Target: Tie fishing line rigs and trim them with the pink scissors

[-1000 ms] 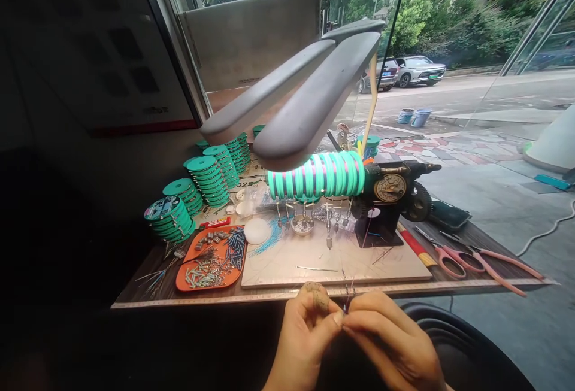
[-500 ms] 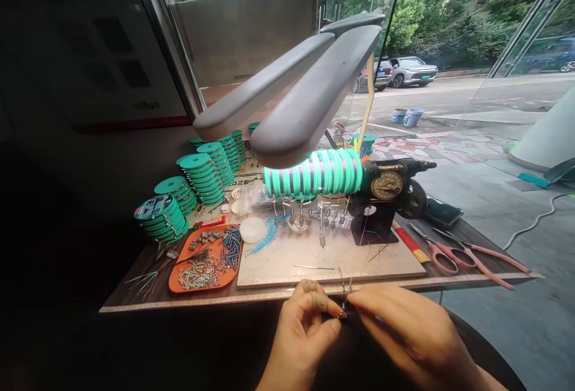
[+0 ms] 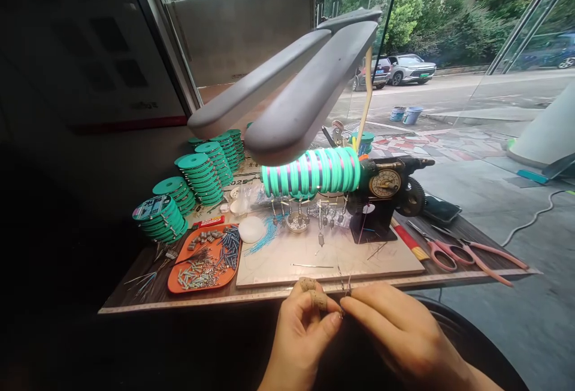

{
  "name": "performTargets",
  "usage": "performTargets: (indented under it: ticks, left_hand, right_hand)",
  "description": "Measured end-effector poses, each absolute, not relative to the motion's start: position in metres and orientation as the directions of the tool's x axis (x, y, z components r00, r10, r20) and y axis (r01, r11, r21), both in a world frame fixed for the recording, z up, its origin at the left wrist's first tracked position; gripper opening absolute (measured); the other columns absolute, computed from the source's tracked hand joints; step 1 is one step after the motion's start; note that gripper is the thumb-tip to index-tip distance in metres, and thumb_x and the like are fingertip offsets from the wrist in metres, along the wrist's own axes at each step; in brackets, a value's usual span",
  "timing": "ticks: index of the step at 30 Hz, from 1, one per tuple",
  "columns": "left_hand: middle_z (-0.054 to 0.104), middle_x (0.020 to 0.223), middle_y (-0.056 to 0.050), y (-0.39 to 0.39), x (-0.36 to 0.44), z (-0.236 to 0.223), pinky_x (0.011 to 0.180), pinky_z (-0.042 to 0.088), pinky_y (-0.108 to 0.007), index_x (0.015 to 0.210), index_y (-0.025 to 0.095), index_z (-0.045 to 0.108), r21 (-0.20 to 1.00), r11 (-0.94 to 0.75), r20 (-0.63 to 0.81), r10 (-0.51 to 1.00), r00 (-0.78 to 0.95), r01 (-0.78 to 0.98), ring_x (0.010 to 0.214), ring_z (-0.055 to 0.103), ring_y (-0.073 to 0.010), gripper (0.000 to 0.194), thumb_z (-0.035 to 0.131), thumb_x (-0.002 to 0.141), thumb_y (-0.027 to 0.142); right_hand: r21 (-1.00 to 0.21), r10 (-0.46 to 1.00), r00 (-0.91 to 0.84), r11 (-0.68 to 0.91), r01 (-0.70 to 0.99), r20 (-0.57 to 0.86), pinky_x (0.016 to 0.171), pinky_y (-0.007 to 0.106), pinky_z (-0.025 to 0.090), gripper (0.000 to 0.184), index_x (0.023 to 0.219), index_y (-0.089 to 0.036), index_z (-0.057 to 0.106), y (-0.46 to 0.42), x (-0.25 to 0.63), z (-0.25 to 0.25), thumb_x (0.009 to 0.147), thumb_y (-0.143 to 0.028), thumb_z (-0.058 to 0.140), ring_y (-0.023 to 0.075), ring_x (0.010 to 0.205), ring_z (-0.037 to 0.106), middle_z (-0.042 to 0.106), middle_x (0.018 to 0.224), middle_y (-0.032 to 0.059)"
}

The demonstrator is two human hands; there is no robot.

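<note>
My left hand (image 3: 305, 331), with tan tape round two fingers, pinches a small metal fitting (image 3: 342, 314) between thumb and fingertip at the table's front edge. Close against it, my right hand (image 3: 399, 325) is closed, its fingertips pressed together on a thin strand (image 3: 349, 285) that stands up from between the hands. A second, dark twisted strand (image 3: 341, 277) rises beside it. What lies inside the right fingers is mostly hidden. Just beyond, a thin metal needle-like rod (image 3: 313, 266) lies on the pale board (image 3: 269, 271).
Left stands an orange tray (image 3: 172, 280) of small fittings, by stacked green spools (image 3: 197, 175). A row of lit green spools (image 3: 309, 172) sits on a dark geared winder (image 3: 381, 184), under a grey lamp (image 3: 309, 103). Pink-handled scissors (image 3: 442, 257) lie right.
My right hand has shifted slightly left, its fingertips now closer to the left thumb and the fitting. My left hand stays nearly in place, still pinching.
</note>
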State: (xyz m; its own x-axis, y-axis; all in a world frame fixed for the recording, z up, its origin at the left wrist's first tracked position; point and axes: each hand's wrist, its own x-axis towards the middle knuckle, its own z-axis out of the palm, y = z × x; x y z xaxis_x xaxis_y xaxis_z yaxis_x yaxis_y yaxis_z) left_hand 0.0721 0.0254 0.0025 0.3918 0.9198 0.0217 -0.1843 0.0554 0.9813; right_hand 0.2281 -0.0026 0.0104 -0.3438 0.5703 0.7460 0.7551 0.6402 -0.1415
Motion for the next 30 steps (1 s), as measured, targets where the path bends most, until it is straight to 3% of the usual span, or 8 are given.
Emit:
performTargets:
  ticks: [4, 7, 11, 14, 17, 22, 26, 30]
  left_hand:
    - [0.042, 0.075, -0.001, 0.026, 0.073, 0.004, 0.072, 0.034, -0.028, 0.066, 0.016, 0.065, 0.979, 0.071, 0.009, 0.922, 0.386, -0.193, 0.076, 0.042, -0.0159, 0.013, 0.068, 0.068, 0.029]
    - [0.042, 0.073, 0.0, 0.026, 0.075, 0.005, 0.069, 0.034, -0.028, 0.065, 0.016, 0.065, 0.981, 0.058, 0.015, 0.927, 0.375, -0.183, 0.073, 0.041, -0.0154, 0.014, 0.068, 0.068, 0.03]
    - [0.042, 0.071, 0.0, 0.026, 0.076, 0.006, 0.068, 0.034, -0.028, 0.064, 0.016, 0.065, 0.983, 0.042, 0.026, 0.93, 0.365, -0.176, 0.071, 0.041, -0.0153, 0.015, 0.067, 0.068, 0.03]
    - [0.043, 0.071, 0.0, 0.026, 0.075, 0.007, 0.068, 0.034, -0.027, 0.064, 0.016, 0.064, 0.988, 0.033, 0.023, 0.933, 0.36, -0.15, 0.071, 0.041, -0.0153, 0.014, 0.067, 0.069, 0.029]
    - [0.043, 0.071, 0.0, 0.027, 0.076, 0.008, 0.067, 0.033, -0.027, 0.063, 0.016, 0.064, 0.99, 0.032, 0.02, 0.933, 0.358, -0.139, 0.07, 0.041, -0.0148, 0.014, 0.067, 0.069, 0.028]
    - [0.043, 0.071, 0.0, 0.027, 0.076, 0.006, 0.066, 0.034, -0.026, 0.062, 0.016, 0.064, 0.989, 0.039, 0.014, 0.934, 0.357, -0.142, 0.07, 0.041, -0.0146, 0.012, 0.066, 0.068, 0.026]
    - [0.047, 0.073, -0.001, 0.027, 0.074, -0.002, 0.064, 0.034, -0.026, 0.063, 0.017, 0.064, 0.982, 0.08, -0.011, 0.93, 0.368, -0.172, 0.071, 0.045, -0.0152, 0.003, 0.062, 0.063, 0.015]
    - [0.047, 0.073, 0.0, 0.028, 0.073, -0.007, 0.065, 0.034, -0.026, 0.063, 0.018, 0.064, 0.985, 0.077, -0.015, 0.93, 0.368, -0.156, 0.071, 0.045, -0.0148, 0.019, 0.052, 0.056, 0.006]
  right_hand:
    - [-0.038, 0.529, -0.389, 0.627, 0.778, 0.754, 0.061, 0.028, 0.048, 0.035, 0.08, -0.016, 0.065, -0.003, 0.227, 0.014, 0.09, -0.013, 0.032, 0.0166, 0.063, 0.061, 0.066, 0.068, 0.0082]
    - [-0.101, 0.535, -0.389, 0.674, 0.732, 0.75, 0.059, 0.027, 0.048, 0.033, 0.084, -0.017, 0.065, 0.0, 0.228, 0.012, 0.09, -0.015, 0.032, 0.0161, 0.062, 0.061, 0.066, 0.069, 0.008]
    - [-0.473, 0.712, -0.294, 0.664, 0.58, 0.638, 0.061, 0.023, 0.049, 0.023, 0.101, -0.019, 0.06, 0.0, 0.232, 0.009, 0.087, -0.015, 0.042, 0.0145, 0.069, 0.062, 0.067, 0.08, 0.0057]
    - [-0.759, 0.906, -0.148, 0.415, 0.502, 0.397, 0.059, 0.021, 0.048, 0.011, 0.087, -0.02, 0.064, -0.002, 0.234, 0.01, 0.081, -0.018, 0.055, 0.0137, 0.066, 0.061, 0.065, 0.073, 0.0016]
    - [-0.899, 0.975, -0.037, 0.218, 0.379, 0.221, 0.058, 0.02, 0.047, 0.014, 0.071, -0.019, 0.064, -0.005, 0.23, 0.01, 0.079, -0.027, 0.057, 0.0134, 0.063, 0.059, 0.063, 0.066, 0.0]
    - [-0.977, 0.991, 0.07, 0.096, 0.188, 0.111, 0.054, 0.02, 0.045, 0.02, 0.071, -0.017, 0.063, -0.003, 0.223, 0.009, 0.077, -0.034, 0.058, 0.0126, 0.058, 0.055, 0.06, 0.062, -0.0002]
    - [-0.993, 0.999, 0.033, 0.033, 0.115, 0.037, 0.054, 0.022, 0.044, 0.02, 0.07, -0.015, 0.063, 0.002, 0.224, 0.01, 0.076, -0.034, 0.06, 0.0123, 0.056, 0.053, 0.058, 0.058, -0.0003]
    - [-0.994, 0.999, -0.052, -0.001, 0.112, -0.007, 0.055, 0.021, 0.042, 0.017, 0.07, -0.015, 0.064, 0.005, 0.228, 0.014, 0.076, -0.031, 0.06, 0.0117, 0.058, 0.054, 0.06, 0.061, -0.0004]
